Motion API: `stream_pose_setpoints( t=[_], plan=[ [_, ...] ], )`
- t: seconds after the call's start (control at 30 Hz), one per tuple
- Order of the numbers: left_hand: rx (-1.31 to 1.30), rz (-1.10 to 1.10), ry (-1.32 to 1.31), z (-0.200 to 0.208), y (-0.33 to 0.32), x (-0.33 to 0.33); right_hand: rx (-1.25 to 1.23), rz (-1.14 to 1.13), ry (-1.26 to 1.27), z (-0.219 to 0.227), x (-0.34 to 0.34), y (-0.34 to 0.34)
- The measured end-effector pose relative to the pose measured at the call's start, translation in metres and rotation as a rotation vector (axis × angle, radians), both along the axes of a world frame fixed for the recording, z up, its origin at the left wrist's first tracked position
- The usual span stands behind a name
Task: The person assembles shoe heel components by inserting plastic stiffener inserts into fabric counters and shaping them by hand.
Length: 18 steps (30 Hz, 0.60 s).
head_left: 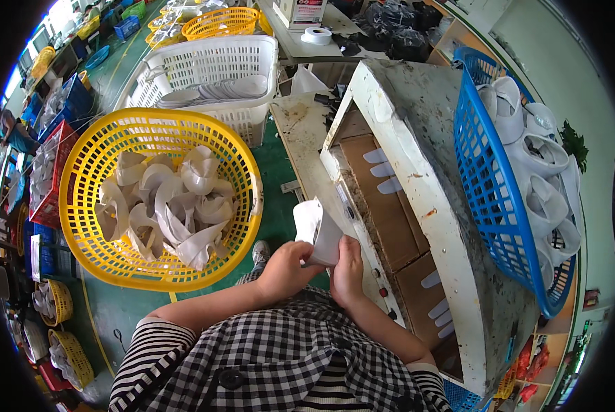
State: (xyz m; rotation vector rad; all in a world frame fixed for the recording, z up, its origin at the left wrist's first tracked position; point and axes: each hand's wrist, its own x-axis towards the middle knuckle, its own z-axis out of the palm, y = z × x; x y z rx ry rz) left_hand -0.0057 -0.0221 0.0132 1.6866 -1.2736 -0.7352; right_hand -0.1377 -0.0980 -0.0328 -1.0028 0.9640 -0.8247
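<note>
Just in front of my body, both hands hold a white shoe upper (316, 226), its open edge facing up and away. My left hand (288, 269) pinches its near left side with bent fingers. On the opposite side, my right hand (347, 269) grips it, thumb up along the edge. To the left, a round yellow basket (158, 280) holds a heap of similar white uppers (173, 206). Right of my hands is a worn white box-shaped machine (407, 161); white insole-shaped pieces (383, 169) lie on brown cardboard (390, 226) inside its opening.
A blue basket (489, 185) of white shoes (537, 185) rests on the machine. Behind the yellow basket stands a white crate (204, 65) with stacked white pieces. A table with a tape roll (316, 36) and black bags (393, 27) is farther back. Red and yellow baskets line the left.
</note>
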Motion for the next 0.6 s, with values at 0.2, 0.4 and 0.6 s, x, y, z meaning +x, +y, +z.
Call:
stream_pose_setpoints(
  t=[0.2, 0.4, 0.6],
  plan=[
    [0.403, -0.028, 0.818, -0.006, -0.02, 0.025, -0.127, 0.298, 0.345, -0.007, 0.014, -0.055],
    [0.448, 0.007, 0.925, -0.028, -0.031, 0.048, -0.889, 0.016, 0.986, -0.026, 0.039, -0.202],
    [0.496, 0.12, 0.861, -0.034, -0.044, 0.058, -1.116, -0.12, 1.084, -0.105, 0.039, -0.288]
  ],
)
